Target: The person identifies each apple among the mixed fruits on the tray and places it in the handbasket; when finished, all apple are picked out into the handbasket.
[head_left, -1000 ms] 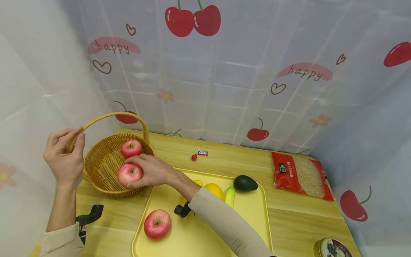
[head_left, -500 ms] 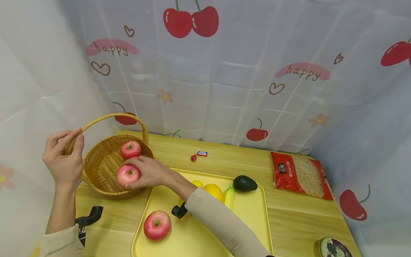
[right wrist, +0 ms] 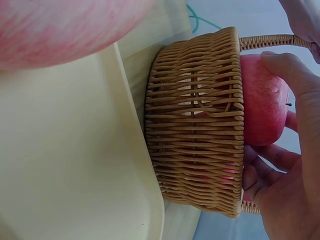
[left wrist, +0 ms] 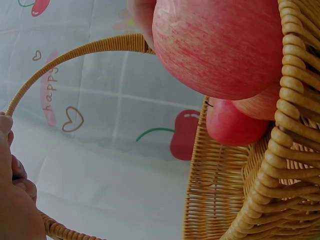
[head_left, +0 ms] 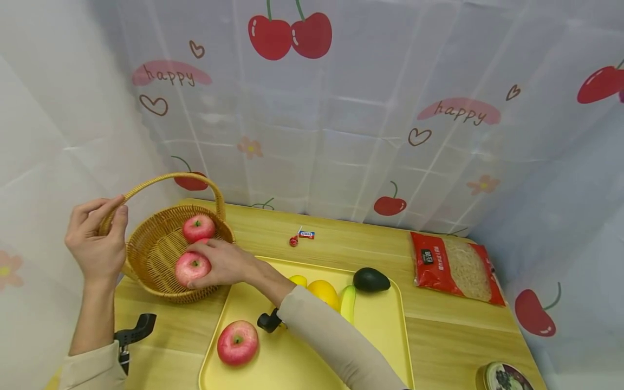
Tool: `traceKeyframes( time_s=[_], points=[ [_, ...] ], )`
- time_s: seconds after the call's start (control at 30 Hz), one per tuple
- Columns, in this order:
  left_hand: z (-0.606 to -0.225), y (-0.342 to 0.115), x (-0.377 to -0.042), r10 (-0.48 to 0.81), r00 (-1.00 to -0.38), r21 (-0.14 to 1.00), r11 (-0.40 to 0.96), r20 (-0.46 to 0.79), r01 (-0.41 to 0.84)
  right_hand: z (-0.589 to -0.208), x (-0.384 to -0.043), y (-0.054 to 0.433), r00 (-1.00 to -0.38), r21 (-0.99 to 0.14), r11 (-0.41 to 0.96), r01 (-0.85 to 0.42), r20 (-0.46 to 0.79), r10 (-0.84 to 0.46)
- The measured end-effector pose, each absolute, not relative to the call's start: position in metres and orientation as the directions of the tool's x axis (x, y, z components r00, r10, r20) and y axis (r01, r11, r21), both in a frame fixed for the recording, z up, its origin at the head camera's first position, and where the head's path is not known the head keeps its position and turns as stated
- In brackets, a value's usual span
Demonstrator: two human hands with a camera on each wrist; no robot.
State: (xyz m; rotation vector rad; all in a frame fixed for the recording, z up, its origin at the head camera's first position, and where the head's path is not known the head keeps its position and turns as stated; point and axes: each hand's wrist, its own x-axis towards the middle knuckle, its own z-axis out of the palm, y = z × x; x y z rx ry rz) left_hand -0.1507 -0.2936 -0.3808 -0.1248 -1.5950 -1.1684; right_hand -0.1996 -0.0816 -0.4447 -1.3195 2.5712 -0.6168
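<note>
At the left of the head view, my left hand grips the arched handle of a wicker basket. My right hand holds a pink-red apple at the basket's near right side, thumb and fingers spread round it. In the right wrist view this apple stands partly above the rim. Another apple lies at the back inside the basket. Part of a further apple shows beneath the held one in the left wrist view, mostly hidden.
A yellow tray beside the basket bears an apple, an avocado, a banana and yellow-orange fruit. Behind lie a lollipop and a small wrapped candy. At right are a red food bag and a round tub.
My right hand has shifted slightly left with the apple, at the basket. The left hand stays on the handle, almost still.
</note>
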Motion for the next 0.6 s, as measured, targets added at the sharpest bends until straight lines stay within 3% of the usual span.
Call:
traceKeyframes(
  time_s=[0.6],
  points=[
    [-0.3818, -0.2952, -0.1519, -0.474, -0.400, 0.613, 0.496, 0.785, 0.615, -0.4507, -0.1988, -0.0882, -0.576, -0.364, 0.530, -0.766, 0.023, -0.817]
  ],
)
